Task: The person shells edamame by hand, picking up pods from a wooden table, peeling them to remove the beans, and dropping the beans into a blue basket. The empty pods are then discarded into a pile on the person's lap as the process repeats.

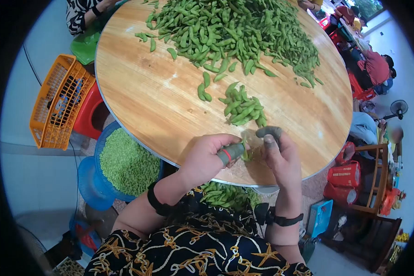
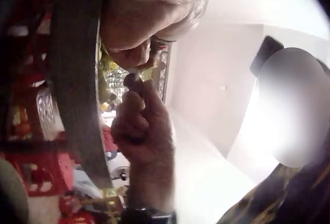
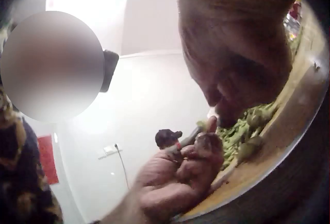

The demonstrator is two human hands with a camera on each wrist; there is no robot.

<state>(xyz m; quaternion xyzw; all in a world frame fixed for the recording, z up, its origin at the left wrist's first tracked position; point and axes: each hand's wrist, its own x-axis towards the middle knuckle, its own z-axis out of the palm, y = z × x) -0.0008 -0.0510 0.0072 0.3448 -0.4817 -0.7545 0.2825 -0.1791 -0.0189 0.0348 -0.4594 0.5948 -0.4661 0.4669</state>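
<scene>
Near the front edge of the round wooden table, the left hand [image 1: 207, 158] pinches a green pod [image 1: 246, 151] between thumb and fingers; a grey-green cover with a red band wraps one finger. Just right of the pod is the right hand [image 1: 283, 158], fingers curled, covers on its thumb and a finger; whether it touches the pod is unclear. A small group of pods [image 1: 244, 108] lies beyond both hands. In the right wrist view the left hand [image 3: 180, 180] holds the pod at its fingertips. The left wrist view shows the right hand [image 2: 142, 126] with bent fingers.
A large pod heap [image 1: 234, 32] covers the table's far side. Below its left edge stands a blue basin [image 1: 129, 165] of shelled beans, near an orange crate [image 1: 60, 101] and a red stool [image 1: 89, 110]. More pods [image 1: 227, 195] lie at the lap. Other people sit at the right.
</scene>
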